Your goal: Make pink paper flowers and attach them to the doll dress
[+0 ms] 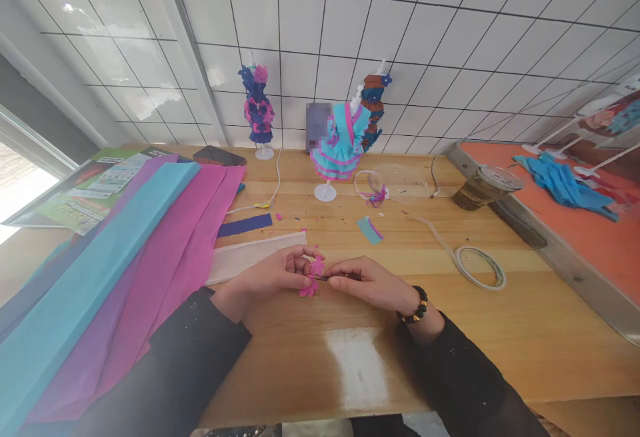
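Pink flower-shaped cutouts [316, 266] are pinched between the thumb and fingers of my left hand [281, 269], above the wooden table. My right hand [364, 280] is closed on a thin dark pointed tool [323, 278], mostly hidden in the fingers. Its tip meets the pink pieces, and I cannot make out its exact kind. Behind my left hand lies a white strip [255, 257], with a dark blue strip [245, 225] beyond it. A small teal piece with a purple edge [370, 230] lies farther off, between the hands and the dress forms.
Long sheets of coloured paper [145, 257] cover the left side. Small dressed forms [341, 140] stand along the tiled wall. On the right are a roll of tape [481, 268], a cup with a dark drink [483, 187] and an orange surface [565, 224] behind a metal edge.
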Demonstrator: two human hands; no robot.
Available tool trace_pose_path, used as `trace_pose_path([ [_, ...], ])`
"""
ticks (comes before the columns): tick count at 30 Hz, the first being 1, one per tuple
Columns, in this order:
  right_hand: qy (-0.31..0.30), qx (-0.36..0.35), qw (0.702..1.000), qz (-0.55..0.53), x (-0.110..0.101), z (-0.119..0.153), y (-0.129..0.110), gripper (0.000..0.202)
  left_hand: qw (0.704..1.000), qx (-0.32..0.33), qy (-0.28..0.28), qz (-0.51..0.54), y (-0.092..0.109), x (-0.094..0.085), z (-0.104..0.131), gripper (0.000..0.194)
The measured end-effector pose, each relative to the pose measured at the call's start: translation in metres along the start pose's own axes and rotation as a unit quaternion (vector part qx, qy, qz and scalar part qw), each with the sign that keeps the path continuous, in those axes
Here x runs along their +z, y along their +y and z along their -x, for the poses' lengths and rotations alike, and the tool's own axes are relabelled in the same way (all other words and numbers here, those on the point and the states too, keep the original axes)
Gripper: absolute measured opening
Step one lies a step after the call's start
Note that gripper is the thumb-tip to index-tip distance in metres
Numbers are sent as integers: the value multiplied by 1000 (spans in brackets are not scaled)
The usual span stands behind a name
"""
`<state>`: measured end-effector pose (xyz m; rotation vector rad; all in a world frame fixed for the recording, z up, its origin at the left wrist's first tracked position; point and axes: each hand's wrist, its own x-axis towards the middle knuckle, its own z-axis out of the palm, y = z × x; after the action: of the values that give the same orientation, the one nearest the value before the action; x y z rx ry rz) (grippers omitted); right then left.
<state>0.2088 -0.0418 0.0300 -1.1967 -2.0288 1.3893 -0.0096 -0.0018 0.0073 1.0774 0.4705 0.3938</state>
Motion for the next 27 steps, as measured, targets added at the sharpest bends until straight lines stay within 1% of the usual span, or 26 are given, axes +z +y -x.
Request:
trace_pose_path([
  [4, -12, 13, 1000, 4, 1, 0, -1, 38, 1000, 3, -9, -7, 0, 1, 0, 40],
  [12, -19, 3, 1000, 24, 2, -1, -1, 37, 1000, 0, -9, -10, 0, 1, -1, 37],
  [18, 2, -4, 1000, 24, 4, -2, -2, 40, 1000, 5, -9, -15, -1, 1, 0, 33],
  [27, 3, -1, 1000, 27, 4, -2, -2, 35, 1000, 12, -8, -16, -2, 1, -1, 34],
])
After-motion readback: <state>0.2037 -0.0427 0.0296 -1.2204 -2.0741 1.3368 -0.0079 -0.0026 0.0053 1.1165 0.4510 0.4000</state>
